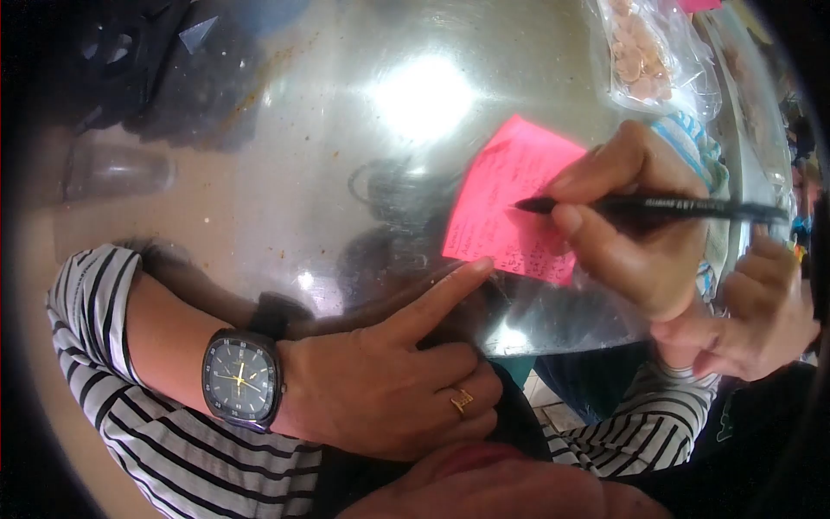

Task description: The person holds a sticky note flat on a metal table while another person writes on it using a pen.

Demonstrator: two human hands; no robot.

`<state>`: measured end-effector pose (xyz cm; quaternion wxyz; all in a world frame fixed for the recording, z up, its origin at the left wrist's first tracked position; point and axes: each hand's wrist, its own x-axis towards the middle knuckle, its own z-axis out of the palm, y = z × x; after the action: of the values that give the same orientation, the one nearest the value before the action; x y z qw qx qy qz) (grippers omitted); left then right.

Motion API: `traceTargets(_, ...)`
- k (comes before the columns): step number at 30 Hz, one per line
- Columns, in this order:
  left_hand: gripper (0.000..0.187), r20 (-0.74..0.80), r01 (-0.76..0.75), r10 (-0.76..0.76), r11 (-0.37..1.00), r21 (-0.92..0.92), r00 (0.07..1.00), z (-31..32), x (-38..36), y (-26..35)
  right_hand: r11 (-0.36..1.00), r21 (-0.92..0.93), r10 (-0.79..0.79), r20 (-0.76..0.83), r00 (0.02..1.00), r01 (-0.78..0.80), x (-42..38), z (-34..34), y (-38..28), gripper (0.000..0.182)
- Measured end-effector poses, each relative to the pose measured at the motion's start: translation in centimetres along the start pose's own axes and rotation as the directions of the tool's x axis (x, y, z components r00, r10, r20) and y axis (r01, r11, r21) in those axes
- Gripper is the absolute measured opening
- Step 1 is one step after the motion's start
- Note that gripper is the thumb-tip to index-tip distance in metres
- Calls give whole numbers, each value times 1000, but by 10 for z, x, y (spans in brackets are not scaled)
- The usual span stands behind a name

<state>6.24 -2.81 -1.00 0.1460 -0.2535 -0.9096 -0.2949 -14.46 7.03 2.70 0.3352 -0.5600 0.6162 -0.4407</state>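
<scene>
My right hand [644, 229] grips a black pen [666, 206] between thumb and fingers, its tip on a bright pink sticky note [510, 182]. Rows of handwriting cover the note, too small to read. My left hand [398, 394] holds nothing; its index finger stretches out to the note's lower edge, while the other fingers curl loosely. A ring and a dark square watch [240, 379] are on that hand and wrist.
The note lies on a shiny metal table [337, 95]. At the upper right are a plastic bag of orange-brown pieces [640, 56] and a striped cloth [692, 138]. Another hand [761, 303], apparently another person's, is beside my right wrist. A dark reflection shows at the upper left.
</scene>
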Motion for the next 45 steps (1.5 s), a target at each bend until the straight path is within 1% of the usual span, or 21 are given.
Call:
traceTargets(3, 14, -19, 8, -8, 1000, 10, 1000, 2, -1, 1, 1000, 6, -1, 10, 1000, 1, 1, -2, 2, 10)
traceTargets(8, 14, 24, 12, -12, 1000, 3, 1000, -1, -1, -1, 999, 40, 1, 6, 1000, -1, 2, -3, 5, 11)
traceTargets(11, 14, 12, 14, -14, 1000, -11, 1000, 0, -2, -2, 998, 67, 5, -7, 1000, -4, 3, -4, 11, 12)
traceTargets(13, 13, 13, 2, -2, 1000, -9, 1000, 1, -3, -3, 957, 287, -17, -57, 998, 33, 4, -3, 18, 12)
traceTargets(14, 12, 14, -10, 10, 1000, -8, 1000, 1, -3, -4, 947, 320, -5, -63, 998, 25, 4, -3, 17, 12)
traceTargets(17, 11, 46, -34, 34, 999, 16, 998, -5, 0, -6, 959, 282, 1, -57, 998, 15, 4, -4, 14, 11)
traceTargets(18, 11, 45, -38, 37, 999, 22, 998, -5, 0, -7, 971, 238, 35, -32, 999, -26, 4, -6, 11, 12)
traceTargets(19, 11, 49, -34, 33, 999, 9, 998, -5, 0, -7, 972, 233, 31, -33, 999, -23, 3, -6, 11, 12)
traceTargets(21, 11, 52, -27, 27, 1000, -7, 998, -7, -2, -8, 997, 65, 38, 40, 998, -41, 6, -6, 8, 14)
traceTargets(22, 12, 27, -13, 13, 1000, -4, 1000, -5, -2, -8, 999, -22, 32, 47, 998, -31, 6, -8, 5, 13)
traceTargets(23, 13, -1, -33, 33, 999, 9, 999, -7, -7, -2, 998, -49, 28, 26, 999, -27, 0, -1, 3, 13)
traceTargets(24, 13, -3, -32, 32, 999, 10, 999, -7, -7, -1, 993, 21, -118, -35, 992, 118, -1, 3, 19, 13)
traceTargets(25, 14, 1, -6, 6, 1000, 5, 1000, -7, -7, -1, 961, 81, -257, -105, 961, 266, -2, 5, 27, 12)
traceTargets(26, 16, 0, 18, -18, 1000, 9, 1000, -7, -7, 3, 961, 70, -261, -92, 961, 267, -5, 3, 21, 12)
traceTargets(28, 19, 36, 10, -11, 1000, 26, 999, -6, -3, 7, 989, -2, -149, -38, 988, 149, -10, -1, 8, 13)
traceTargets(29, 21, 72, 17, -20, 999, 40, 997, -4, 0, 9, 993, -26, -113, -25, 993, 112, -13, -2, 2, 13)
traceTargets(31, 22, 66, 10, -13, 999, 39, 998, 0, 2, 9, 996, -45, -79, -8, 997, 79, -16, -3, -4, 14)
traceTargets(35, 23, 62, 31, -33, 999, 37, 997, -4, 1, 7, 997, -66, -48, 17, 999, 49, -12, -4, -7, 15)
traceTargets(40, 20, 48, 85, -84, 996, -23, 995, -9, -3, 2, 997, -75, -15, 48, 999, 19, -2, -2, -10, 17)
traceTargets(43, 17, 12, 122, -122, 992, -41, 992, -13, -8, -3, 999, -24, 44, 54, 998, -43, 14, 0, -10, 17)
traceTargets(45, 14, -3, 135, -136, 990, -31, 991, -3, -10, 1, 998, -62, -2, 79, 997, 7, 7, 1, -4, 16)
